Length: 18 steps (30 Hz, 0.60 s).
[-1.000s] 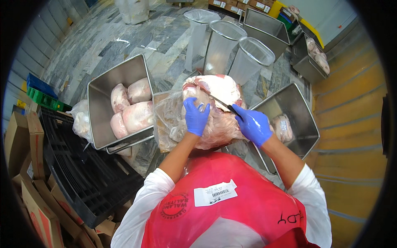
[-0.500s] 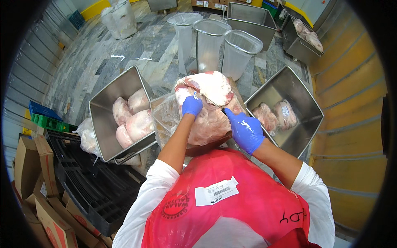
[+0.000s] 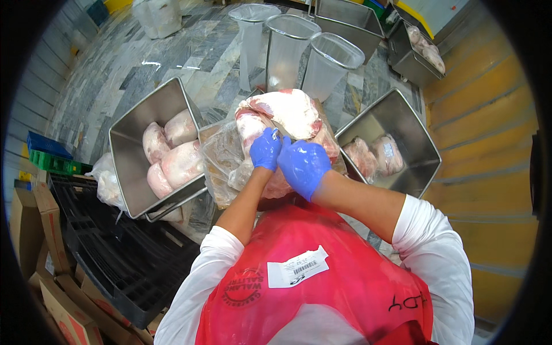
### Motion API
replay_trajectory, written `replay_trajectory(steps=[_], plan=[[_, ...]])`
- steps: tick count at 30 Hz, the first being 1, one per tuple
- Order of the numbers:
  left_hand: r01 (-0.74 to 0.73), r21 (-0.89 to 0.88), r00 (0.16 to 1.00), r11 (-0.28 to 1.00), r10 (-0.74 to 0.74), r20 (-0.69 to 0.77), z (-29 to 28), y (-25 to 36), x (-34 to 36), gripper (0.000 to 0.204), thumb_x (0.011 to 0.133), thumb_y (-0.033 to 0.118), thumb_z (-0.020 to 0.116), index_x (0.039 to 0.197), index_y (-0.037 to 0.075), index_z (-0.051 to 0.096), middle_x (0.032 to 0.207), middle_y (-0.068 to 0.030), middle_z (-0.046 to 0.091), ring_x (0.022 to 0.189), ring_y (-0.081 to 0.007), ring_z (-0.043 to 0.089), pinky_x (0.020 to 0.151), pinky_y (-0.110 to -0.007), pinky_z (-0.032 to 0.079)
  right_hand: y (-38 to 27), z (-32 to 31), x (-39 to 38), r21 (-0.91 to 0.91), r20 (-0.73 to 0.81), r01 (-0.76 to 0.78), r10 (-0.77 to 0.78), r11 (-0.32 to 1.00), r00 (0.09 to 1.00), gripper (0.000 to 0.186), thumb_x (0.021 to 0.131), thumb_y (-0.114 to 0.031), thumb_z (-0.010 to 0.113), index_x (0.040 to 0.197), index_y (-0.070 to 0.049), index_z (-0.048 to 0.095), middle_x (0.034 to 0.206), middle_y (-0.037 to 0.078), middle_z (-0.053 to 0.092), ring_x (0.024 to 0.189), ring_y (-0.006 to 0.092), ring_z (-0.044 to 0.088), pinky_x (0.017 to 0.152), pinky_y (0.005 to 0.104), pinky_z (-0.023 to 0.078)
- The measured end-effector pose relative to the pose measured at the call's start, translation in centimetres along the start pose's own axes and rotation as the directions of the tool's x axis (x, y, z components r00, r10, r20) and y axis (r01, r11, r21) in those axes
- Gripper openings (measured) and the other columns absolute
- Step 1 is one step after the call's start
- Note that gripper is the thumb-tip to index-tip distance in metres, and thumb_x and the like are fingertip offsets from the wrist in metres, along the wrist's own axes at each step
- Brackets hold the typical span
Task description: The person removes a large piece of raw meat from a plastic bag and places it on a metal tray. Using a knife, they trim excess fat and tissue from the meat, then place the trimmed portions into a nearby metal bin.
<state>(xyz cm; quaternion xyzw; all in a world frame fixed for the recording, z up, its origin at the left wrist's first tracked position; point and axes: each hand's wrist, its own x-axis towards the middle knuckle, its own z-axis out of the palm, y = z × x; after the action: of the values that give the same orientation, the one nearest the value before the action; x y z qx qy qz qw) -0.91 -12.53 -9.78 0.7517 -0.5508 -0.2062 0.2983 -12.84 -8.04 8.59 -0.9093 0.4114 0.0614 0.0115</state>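
A large piece of pink and white meat (image 3: 282, 115) lies on the work surface in front of me, with more meat under it. My left hand (image 3: 266, 149), in a blue glove, is closed at the meat's near left side; a small metallic bit shows at its fingers, too little to name. Close beside it, my right hand (image 3: 303, 167), also blue-gloved, is closed round a knife, whose handle is now hidden by the hand. The blade (image 3: 280, 127) is partly visible against the meat. Clear plastic wrap (image 3: 221, 152) lies crumpled at the left.
A steel bin (image 3: 123, 158) with several meat pieces stands left; another steel bin (image 3: 411, 123) with wrapped meat stands right. Clear-bag-lined stands (image 3: 287, 52) rise beyond. A black pallet (image 3: 109, 247) and cardboard boxes (image 3: 69, 310) lie at the lower left.
My right hand has moved left with the knife, from the meat's right side to beside my left hand. The left hand stays at the meat. The view has shifted slightly.
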Motion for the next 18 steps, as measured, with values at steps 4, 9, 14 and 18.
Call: replay_trajectory(steps=[4, 9, 14, 18], plan=[[0.056, 0.009, 0.998, 0.998, -0.056, -0.022, -1.0, 0.1, -0.9, 0.024, 0.094, 0.032, 0.054, 0.095, 0.009, 0.062, 0.086, -0.0219, 0.069, 0.081, -0.0437, 0.066, 0.072, -0.055, 0.051, 2.7, -3.5, 5.7, 0.071, -0.08, 0.223, -0.217, 0.972, 0.973, 0.02, 0.087, -0.014, 0.058, 0.097, -0.003, 0.071, 0.089, 0.019, 0.072, 0.082, 0.0355, 0.072, 0.07, 0.0466, 0.057], [-0.043, -0.042, 0.988, 0.998, 0.036, -0.153, -0.2, 0.2, -2.7, 0.018, 0.091, 0.027, 0.057, 0.092, 0.009, 0.06, 0.087, -0.0191, 0.068, 0.079, -0.0428, 0.066, 0.069, -0.053, 0.051, 13.2, -8.5, 16.0, 0.14, 0.485, -0.017, -0.054, 0.99, 0.873, 0.033, 0.084, -0.026, 0.068, 0.109, -0.006, 0.075, 0.08, 0.011, 0.074, 0.062, 0.0234, 0.07, 0.058, 0.0374, 0.054], [-0.033, -0.114, 0.978, 0.993, 0.008, -0.206, 0.3, 0.4, -2.5, 0.016, 0.089, 0.024, 0.06, 0.091, 0.008, 0.062, 0.089, -0.0197, 0.068, 0.081, -0.0417, 0.066, 0.071, -0.051, 0.052, 18.5, -6.6, 15.5, 0.269, 0.539, -0.206, 0.03, 0.941, 0.842, 0.035, 0.087, -0.028, 0.07, 0.115, -0.007, 0.074, 0.078, 0.006, 0.072, 0.055, 0.0174, 0.062, 0.056, 0.0341, 0.053], [-0.024, -0.216, 0.931, 0.976, -0.057, -0.36, 1.6, -1.8, -2.2, 0.017, 0.087, 0.019, 0.061, 0.098, 0.006, 0.065, 0.092, -0.0201, 0.069, 0.084, -0.0417, 0.066, 0.074, -0.049, 0.052, 16.4, -1.3, 8.5, 0.281, 0.158, 0.075, -0.123, 0.957, 0.98, 0.033, 0.088, -0.03, 0.068, 0.117, -0.015, 0.073, 0.086, 0.019, 0.073, 0.072, 0.0311, 0.071, 0.067, 0.0428, 0.055]])
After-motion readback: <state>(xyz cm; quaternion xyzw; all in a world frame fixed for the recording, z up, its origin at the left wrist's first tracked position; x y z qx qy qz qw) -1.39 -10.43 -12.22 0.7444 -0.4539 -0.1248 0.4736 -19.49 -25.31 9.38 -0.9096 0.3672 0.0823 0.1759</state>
